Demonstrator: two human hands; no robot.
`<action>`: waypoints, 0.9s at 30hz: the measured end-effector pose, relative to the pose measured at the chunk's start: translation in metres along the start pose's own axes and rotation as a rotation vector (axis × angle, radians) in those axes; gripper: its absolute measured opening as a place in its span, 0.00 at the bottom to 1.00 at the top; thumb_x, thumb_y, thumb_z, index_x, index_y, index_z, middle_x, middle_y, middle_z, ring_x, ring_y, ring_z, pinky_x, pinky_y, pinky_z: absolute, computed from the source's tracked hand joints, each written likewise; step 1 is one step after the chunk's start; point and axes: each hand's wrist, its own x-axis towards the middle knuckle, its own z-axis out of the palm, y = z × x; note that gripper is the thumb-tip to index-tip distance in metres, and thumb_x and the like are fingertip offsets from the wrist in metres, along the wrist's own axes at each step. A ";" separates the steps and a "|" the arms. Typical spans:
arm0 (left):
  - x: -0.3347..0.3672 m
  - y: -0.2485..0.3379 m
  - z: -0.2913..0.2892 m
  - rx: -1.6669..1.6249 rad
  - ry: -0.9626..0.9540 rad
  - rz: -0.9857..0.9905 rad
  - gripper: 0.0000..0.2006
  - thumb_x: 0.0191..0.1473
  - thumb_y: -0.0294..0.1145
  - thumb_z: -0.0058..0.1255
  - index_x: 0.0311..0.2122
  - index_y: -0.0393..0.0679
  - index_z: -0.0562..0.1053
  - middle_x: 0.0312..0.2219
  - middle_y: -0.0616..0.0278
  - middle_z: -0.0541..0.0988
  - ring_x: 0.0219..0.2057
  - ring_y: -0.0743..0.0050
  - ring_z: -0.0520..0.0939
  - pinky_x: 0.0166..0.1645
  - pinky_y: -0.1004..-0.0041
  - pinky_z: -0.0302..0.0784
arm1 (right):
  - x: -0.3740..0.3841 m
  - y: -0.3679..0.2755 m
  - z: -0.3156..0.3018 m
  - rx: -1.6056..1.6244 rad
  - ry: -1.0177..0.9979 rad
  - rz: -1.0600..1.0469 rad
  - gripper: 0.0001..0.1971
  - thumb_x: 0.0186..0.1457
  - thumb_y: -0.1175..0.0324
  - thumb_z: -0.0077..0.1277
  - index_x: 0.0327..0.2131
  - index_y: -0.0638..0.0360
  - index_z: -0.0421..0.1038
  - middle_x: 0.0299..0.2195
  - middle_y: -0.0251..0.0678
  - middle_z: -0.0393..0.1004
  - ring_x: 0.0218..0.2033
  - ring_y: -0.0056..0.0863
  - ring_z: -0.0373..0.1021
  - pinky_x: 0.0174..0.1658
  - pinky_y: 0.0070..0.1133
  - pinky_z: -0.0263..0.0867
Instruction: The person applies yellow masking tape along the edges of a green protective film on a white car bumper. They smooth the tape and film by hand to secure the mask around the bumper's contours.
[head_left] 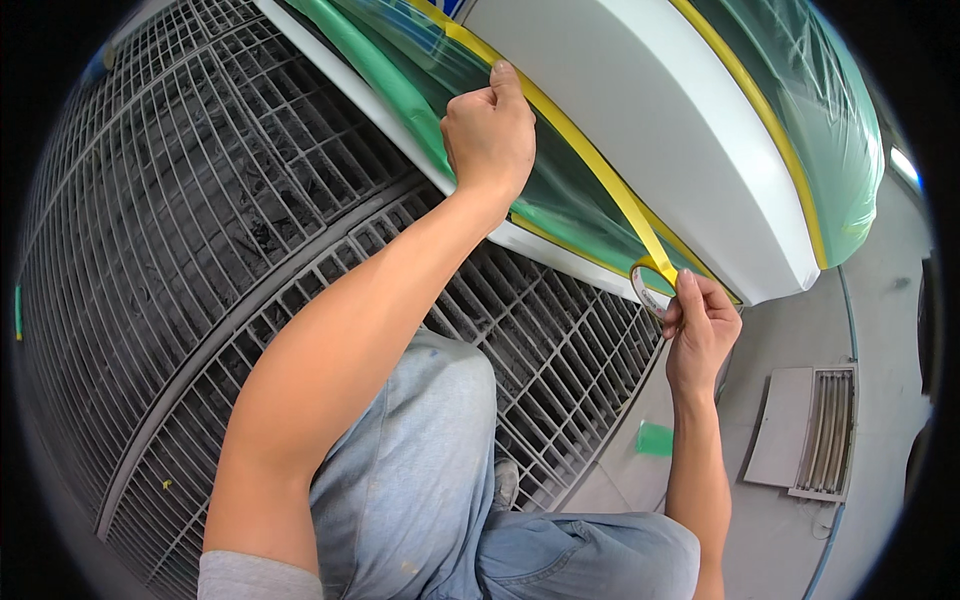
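My right hand (702, 330) grips a roll of yellow masking tape (638, 285) on its near side. From the roll a taut yellow tape strip (612, 182) runs up and left along the lower border of a white car body panel (650, 90). Higher up, my left hand (490, 135) is closed in a fist, its thumb extended and pressed against the strip at the panel's border. Green translucent masking film (560, 195) lies beneath the strip and behind my left wrist. The undersides of the left fingers are hidden.
Metal floor grating (200, 180) spans the left and middle below me. More green film (830, 120), bordered by yellow tape, covers the car at upper right. A wall lamp with tubes (828, 435) sits at right. A green piece (655, 438) lies near my right forearm.
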 end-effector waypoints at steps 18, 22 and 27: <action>-0.041 -0.029 0.023 0.119 -0.181 0.142 0.39 0.72 0.61 0.30 0.18 0.38 0.71 0.12 0.65 0.69 0.16 0.77 0.69 0.24 0.71 0.64 | 0.010 0.006 -0.013 0.071 -0.001 -0.013 0.12 0.62 0.65 0.63 0.34 0.66 0.79 0.20 0.29 0.74 0.18 0.11 0.66 0.20 0.11 0.58; -0.049 -0.033 0.029 0.180 -0.212 0.153 0.43 0.72 0.58 0.24 0.13 0.38 0.74 0.10 0.57 0.73 0.19 0.58 0.78 0.34 0.61 0.74 | 0.012 0.004 -0.014 0.066 0.004 -0.005 0.12 0.61 0.64 0.64 0.35 0.66 0.80 0.20 0.28 0.74 0.18 0.10 0.66 0.20 0.11 0.57; -0.063 -0.039 0.037 0.213 -0.241 0.200 0.43 0.73 0.57 0.23 0.12 0.38 0.73 0.10 0.58 0.73 0.18 0.60 0.77 0.33 0.61 0.73 | 0.015 0.005 -0.013 0.077 0.005 -0.004 0.12 0.61 0.64 0.65 0.34 0.65 0.80 0.19 0.26 0.73 0.17 0.09 0.64 0.20 0.11 0.55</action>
